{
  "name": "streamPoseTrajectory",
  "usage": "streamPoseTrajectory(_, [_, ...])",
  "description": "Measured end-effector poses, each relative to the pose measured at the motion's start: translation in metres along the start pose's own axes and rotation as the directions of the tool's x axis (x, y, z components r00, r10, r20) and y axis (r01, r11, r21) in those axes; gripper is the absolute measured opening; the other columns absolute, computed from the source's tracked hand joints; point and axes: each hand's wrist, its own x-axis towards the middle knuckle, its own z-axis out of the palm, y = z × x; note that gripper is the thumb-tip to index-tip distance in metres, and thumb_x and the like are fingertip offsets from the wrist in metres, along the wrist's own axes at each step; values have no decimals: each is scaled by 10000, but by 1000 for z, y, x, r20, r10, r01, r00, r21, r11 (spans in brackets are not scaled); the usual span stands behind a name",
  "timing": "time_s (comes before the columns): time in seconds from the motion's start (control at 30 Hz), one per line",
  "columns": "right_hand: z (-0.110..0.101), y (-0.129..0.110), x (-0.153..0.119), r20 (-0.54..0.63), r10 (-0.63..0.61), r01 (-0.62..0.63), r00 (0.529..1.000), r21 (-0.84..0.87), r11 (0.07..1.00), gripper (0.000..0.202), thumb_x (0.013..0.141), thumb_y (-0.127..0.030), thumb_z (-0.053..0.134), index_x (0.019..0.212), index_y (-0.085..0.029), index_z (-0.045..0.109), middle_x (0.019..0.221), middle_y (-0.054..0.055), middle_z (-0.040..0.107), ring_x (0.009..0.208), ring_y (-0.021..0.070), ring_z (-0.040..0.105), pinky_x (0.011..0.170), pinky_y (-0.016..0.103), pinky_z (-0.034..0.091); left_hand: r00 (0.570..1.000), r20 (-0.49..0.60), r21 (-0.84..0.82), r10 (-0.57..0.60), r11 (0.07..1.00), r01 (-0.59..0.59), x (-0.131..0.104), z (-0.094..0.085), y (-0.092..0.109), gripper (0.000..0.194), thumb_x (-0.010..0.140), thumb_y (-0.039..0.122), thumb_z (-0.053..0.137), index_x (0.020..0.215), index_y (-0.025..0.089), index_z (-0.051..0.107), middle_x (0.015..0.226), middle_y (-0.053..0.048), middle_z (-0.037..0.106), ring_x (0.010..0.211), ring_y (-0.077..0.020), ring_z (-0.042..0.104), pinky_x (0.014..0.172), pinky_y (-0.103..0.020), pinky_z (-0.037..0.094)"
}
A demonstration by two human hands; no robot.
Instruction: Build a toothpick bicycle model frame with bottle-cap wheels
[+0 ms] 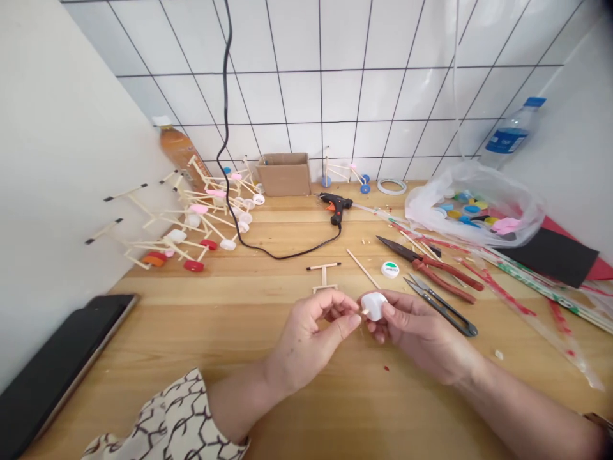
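My right hand [416,322] grips a white bottle cap [373,306] between thumb and fingers, a little above the table. A short wooden stick end [366,312] shows at the cap's left side. My left hand [311,338] is closed in a pinch right beside that stick end; what sits between its fingertips is too small to make out. Just beyond my left hand lies a small wooden stick frame [324,275] with black ends, partly hidden by the fingers. A loose wooden stick [363,268] and a white cap with a green mark [389,269] lie past my right hand.
Pliers [431,265] and thread snips [443,306] lie right; a glue gun [335,206] with its black cord lies behind. Several stick-and-cap models [201,217] stand left, near a phone [71,358]. A cardboard box [285,174] and bag of caps [474,204] sit farther back.
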Motion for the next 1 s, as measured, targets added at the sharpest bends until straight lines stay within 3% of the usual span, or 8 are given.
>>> streamPoseTrajectory(0.17, [3,-3,1,73,62,-69,995,85,994,207,767,-310,676,833,-114,672,763,59,582,702,125,504,612,225,384,991,-12,99,131,987,-129,-1,3,1,49,759,164,634,797,134,626,723,-19,642,674,-120,587,665,-237,472])
streamPoseTrajectory(0.43, [4,-1,0,100,85,-93,991,74,993,190,769,-286,677,868,-124,681,827,58,578,706,117,490,620,224,390,962,-5,272,272,927,-260,-3,3,-4,203,719,175,709,894,147,610,764,-4,615,699,-111,572,647,-211,475])
streamPoseTrajectory(0.7, [6,2,-1,95,38,-36,995,-25,999,216,798,-314,656,945,-158,679,838,39,577,745,119,488,658,221,383,881,105,351,461,812,-466,-2,1,-11,271,845,147,564,1115,141,559,848,-42,625,771,-123,591,716,-233,500])
streamPoseTrajectory(0.8, [5,4,-1,73,11,-4,997,-98,995,225,802,-337,649,945,-165,674,823,31,575,717,118,471,665,232,378,865,148,355,480,790,-500,-4,1,-12,295,883,139,492,1175,150,531,880,-57,639,791,-137,604,721,-251,505])
streamPoseTrajectory(1.0, [5,12,-3,44,-70,79,997,-256,963,264,818,-392,613,950,-167,654,783,20,555,708,132,460,670,250,374,895,162,387,417,807,-446,-6,0,-8,269,897,137,453,1148,137,547,908,-80,655,806,-151,611,724,-263,497])
